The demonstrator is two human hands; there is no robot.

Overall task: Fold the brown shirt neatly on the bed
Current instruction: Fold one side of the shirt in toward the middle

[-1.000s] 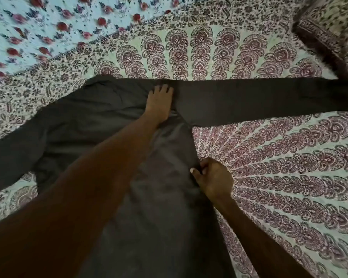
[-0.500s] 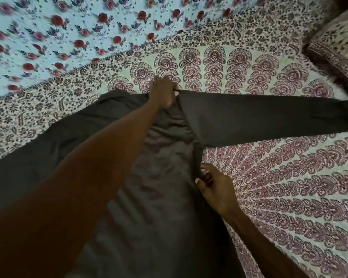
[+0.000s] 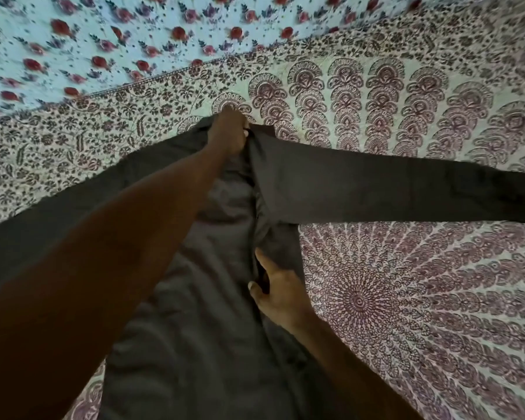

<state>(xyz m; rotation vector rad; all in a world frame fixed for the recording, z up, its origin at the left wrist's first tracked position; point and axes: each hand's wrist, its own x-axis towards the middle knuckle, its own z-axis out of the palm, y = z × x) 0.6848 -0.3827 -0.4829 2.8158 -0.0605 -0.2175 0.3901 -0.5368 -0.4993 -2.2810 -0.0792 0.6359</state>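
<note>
Now the left hand (image 3: 229,133) had closed on the shoulder of the brown shirt (image 3: 194,313), up at the far end where half a second before it was just gathering the cloth, and a full second back it lay flat. Fabric bunched in that fist. The right hand (image 3: 278,294) had slid in from the shirt's edge onto the centre fold, fingers (image 3: 262,259) spread loose and pressing, pinching nothing I could see. The shirt lay along the mandala bedsheet (image 3: 406,298), its right sleeve (image 3: 391,192) stretched out and cut off at the frame edge. Left sleeve mostly hidden under the forearm. The floral sheet (image 3: 103,40) beyond was blurred.
</note>
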